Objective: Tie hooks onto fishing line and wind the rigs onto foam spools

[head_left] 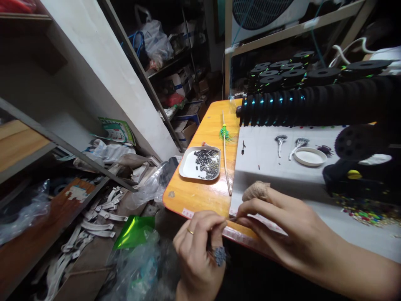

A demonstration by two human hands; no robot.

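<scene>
My left hand (200,246), with a ring on one finger, is closed in a pinch at the front edge of the orange table (194,200). A grey-blue bundle (219,256) pokes out below its fingers. Just to the right, my right hand (282,225) pinches something small and dark between thumb and forefinger; a tan wrap (256,191) covers one of its fingers. The fingertips of both hands nearly meet. Beyond them stands a white tray (184,167) with dark small pieces (208,161). A thin rod (226,167) with green strands (224,133) lies beside the tray.
At the right is a black machine (313,100) with spools (271,79) behind it. A round white dish (310,156) and tufted pieces (280,142) lie on the grey surface (260,146). Coloured beads (366,213) are scattered at the right. Shelves and plastic bags (134,263) stand left.
</scene>
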